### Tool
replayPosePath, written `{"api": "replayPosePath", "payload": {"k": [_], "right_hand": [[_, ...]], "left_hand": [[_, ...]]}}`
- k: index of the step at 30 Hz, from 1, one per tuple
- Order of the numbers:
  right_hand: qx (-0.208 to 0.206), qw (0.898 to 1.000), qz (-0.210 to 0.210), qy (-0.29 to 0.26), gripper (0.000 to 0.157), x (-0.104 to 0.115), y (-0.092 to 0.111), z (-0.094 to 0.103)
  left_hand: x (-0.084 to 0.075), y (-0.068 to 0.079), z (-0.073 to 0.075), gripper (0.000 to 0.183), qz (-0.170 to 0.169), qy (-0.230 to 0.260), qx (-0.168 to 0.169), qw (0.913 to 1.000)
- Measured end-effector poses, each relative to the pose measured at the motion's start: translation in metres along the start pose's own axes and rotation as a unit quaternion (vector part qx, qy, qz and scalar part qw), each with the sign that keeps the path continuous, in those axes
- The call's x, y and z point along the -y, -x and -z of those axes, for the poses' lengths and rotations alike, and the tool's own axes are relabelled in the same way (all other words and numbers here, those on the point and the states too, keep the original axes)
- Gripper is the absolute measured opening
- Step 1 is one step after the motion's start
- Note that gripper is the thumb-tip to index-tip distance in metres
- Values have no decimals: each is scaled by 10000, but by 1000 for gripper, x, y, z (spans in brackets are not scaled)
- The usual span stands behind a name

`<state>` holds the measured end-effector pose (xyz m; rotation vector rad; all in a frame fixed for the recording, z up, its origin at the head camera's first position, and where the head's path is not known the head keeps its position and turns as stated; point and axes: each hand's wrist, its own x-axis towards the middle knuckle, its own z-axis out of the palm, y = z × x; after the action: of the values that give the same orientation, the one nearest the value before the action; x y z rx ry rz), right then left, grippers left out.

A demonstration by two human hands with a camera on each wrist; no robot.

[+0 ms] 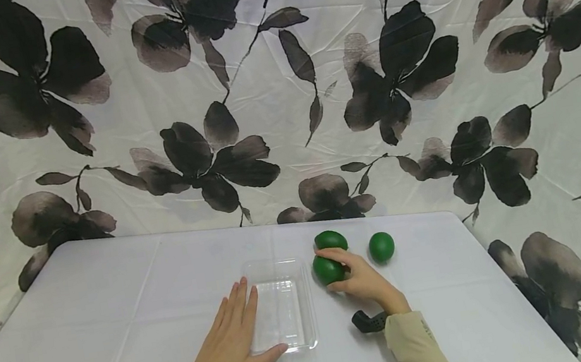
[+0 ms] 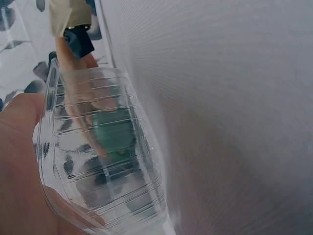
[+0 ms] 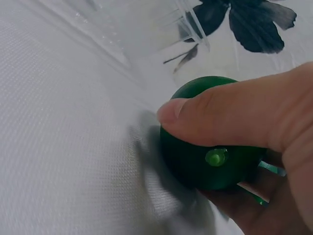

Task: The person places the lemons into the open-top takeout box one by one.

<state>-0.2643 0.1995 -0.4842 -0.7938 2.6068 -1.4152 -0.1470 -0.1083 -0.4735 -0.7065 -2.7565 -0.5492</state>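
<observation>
My right hand [image 1: 363,279] grips a round green lime [image 1: 328,269] between thumb and fingers, just right of a clear plastic container [image 1: 307,306]. In the right wrist view the thumb lies across the lime [image 3: 215,169], whose pale stem nub shows close over the white cloth. A second lime [image 1: 330,239] sits right behind the held one, and a third lime [image 1: 381,247] stands apart to the right. My left hand [image 1: 224,346] rests along the container's left rim, fingers straight and thumb at its near corner. Through the container wall [image 2: 98,196] the left wrist view shows green, blurred.
A white cloth covers the table [image 1: 92,342]. Behind it hangs a pale curtain [image 1: 274,81] with dark flowers. A black wrist device [image 1: 368,321] sits at the right wrist, low over the table.
</observation>
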Motion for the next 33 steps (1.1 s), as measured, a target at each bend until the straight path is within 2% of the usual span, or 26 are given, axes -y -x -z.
{"api": "replayPosePath", "payload": {"k": [6, 14, 17, 21, 23, 26, 33], "right_hand": [[-135, 9998, -16, -135, 74, 0, -1, -2], [-152, 9992, -116, -338, 73, 10, -2, -1], [-123, 9988, -155, -446, 71, 27, 0, 1], [-139, 9977, -224, -622, 71, 33, -1, 1], [-195, 9977, -222, -607, 72, 27, -3, 0], [-294, 9984, -84, -484, 70, 28, -6, 0], [-735, 9958, 525, 133, 66, 53, -10, 4]], "left_hand": [[-1, 0, 1, 107, -18, 11, -53, 10000], [-3, 1, 3, 103, -96, -59, -182, 9998], [-3, 1, 3, 103, -85, 0, -147, 9999], [-3, 1, 2, 104, -86, 47, -163, 9998], [-2, 0, 2, 104, -91, 32, -187, 9998], [-1, 0, 1, 106, -62, 27, -151, 9999], [0, 0, 0, 109, -17, 92, -46, 9999]]}}
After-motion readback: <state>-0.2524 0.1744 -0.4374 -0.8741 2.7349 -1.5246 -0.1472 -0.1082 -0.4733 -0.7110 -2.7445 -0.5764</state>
